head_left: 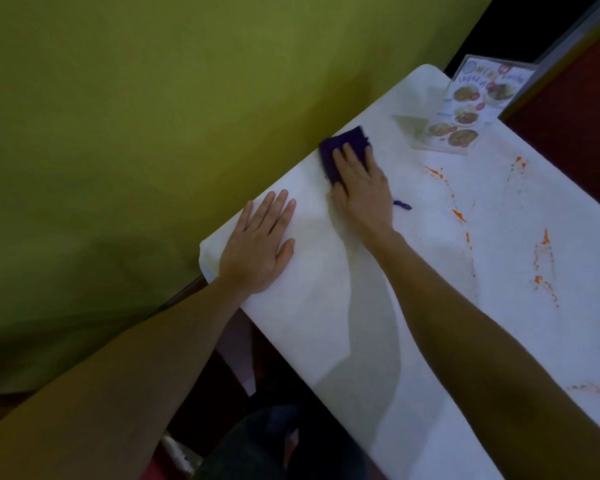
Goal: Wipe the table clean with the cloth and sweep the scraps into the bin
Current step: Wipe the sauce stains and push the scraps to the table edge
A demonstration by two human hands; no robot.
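Note:
A white table [326, 306] runs diagonally from the upper middle to the lower right. My right hand [362, 188] presses flat on a folded purple cloth [352, 142] near the table's left edge. A small purple scrap [402, 205] lies just right of that hand. My left hand [260, 244] rests palm down, fingers spread, on the table's near left corner, holding nothing. Orange smears and scraps [459, 214] streak the table to the right of the cloth, with more orange smears [542, 261] farther right. No bin is in view.
A clear stand holding a picture menu [465, 112] sits at the table's far end. A yellow-green wall [136, 133] lies along the table's left edge. A dark red surface [575, 98] borders the far right. Dark objects sit below the table's near edge.

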